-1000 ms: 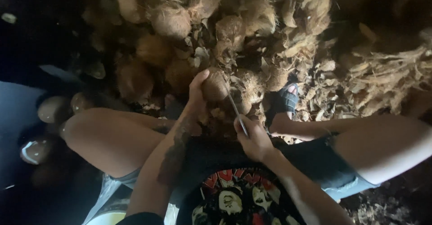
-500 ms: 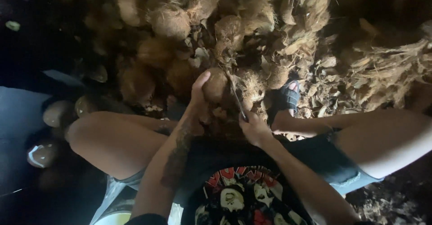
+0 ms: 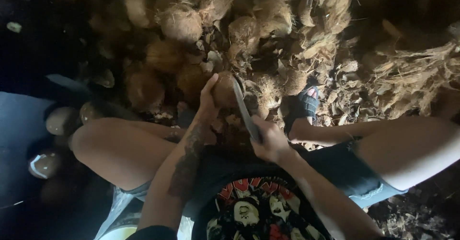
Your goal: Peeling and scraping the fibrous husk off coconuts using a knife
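Brown and fibrous, the coconut (image 3: 224, 90) sat between the person's knees, before the husk pile (image 3: 249, 29). The left hand (image 3: 207, 105) curled its fingers around it. The right hand (image 3: 269, 139) was fisted around a knife (image 3: 243, 108), blade against the coconut.

The knife (image 3: 243, 109) shows only its blade; the handle is buried inside the right hand (image 3: 269, 141); the left hand (image 3: 207, 101) covers the near side of the coconut (image 3: 225, 90), so its fingertips cannot be seen; the left third of the view is sunk in darkness, and the rounded shapes (image 3: 58, 120) there are too dim to name; the husk heap (image 3: 249, 24) is cut by the top edge, its upper part soft with blur; the sandalled foot (image 3: 304, 104) is half lost among husk scraps; the printed shirt (image 3: 254, 211) runs off the bottom edge.
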